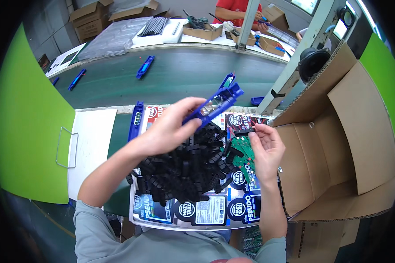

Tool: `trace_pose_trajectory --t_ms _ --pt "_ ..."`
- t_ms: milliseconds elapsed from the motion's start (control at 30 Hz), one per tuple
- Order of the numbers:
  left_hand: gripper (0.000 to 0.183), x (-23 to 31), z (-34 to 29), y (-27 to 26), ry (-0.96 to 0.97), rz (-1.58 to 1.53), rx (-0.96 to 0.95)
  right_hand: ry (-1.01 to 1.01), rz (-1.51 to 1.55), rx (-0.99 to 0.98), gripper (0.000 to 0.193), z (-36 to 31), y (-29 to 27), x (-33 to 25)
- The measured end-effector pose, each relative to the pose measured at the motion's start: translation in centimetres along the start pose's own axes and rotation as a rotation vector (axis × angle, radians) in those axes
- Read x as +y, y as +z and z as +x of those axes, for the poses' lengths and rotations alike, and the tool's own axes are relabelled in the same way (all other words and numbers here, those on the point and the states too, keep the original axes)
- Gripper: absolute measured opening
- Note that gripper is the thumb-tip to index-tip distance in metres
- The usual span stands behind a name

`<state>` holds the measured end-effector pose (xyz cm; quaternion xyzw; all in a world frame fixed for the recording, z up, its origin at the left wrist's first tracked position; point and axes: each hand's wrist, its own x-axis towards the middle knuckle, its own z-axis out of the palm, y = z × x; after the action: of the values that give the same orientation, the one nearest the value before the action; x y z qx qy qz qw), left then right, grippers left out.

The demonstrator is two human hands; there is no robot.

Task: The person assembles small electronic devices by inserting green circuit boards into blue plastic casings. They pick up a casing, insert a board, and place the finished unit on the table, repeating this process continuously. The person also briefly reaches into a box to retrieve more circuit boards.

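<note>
My left hand (pixel 173 125) grips a long blue plastic housing (pixel 217 104), tilted up to the right, with its open side and some metal parts showing. Between the thumb and fingers of my right hand (pixel 267 144) is a small black plastic piece (pixel 244 132), held a little below and right of the housing. Under my left forearm and hand lies a heap of similar black plastic pieces (pixel 184 171). Several green circuit boards (pixel 242 153) lie beside the heap, partly behind my right hand. Another blue housing (pixel 136 120) rests left of my left hand.
A printed sheet (pixel 210 210) covers the work surface. Beyond it runs a green conveyor belt (pixel 109 83) carrying blue housings (pixel 145 67). An open cardboard box (pixel 324 162) stands at the right, beside a metal post (pixel 289 74). A person in red (pixel 235 13) works across the belt.
</note>
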<state>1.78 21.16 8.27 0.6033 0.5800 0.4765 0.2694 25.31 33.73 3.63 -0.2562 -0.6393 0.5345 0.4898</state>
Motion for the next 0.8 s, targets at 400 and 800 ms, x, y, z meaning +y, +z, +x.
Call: trace_pose_trajectory --t_ms 400,800 --pt "0.032 2.1 -3.3 3.1 0.008 -0.057 0.048 -0.628 -0.735 -0.038 0.013 0.0 5.3 -6.9" --pt "0.025 3.0 -6.1 4.2 0.298 0.37 0.371 -0.382 -0.636 -0.11 0.044 -1.1 5.6 -8.7"
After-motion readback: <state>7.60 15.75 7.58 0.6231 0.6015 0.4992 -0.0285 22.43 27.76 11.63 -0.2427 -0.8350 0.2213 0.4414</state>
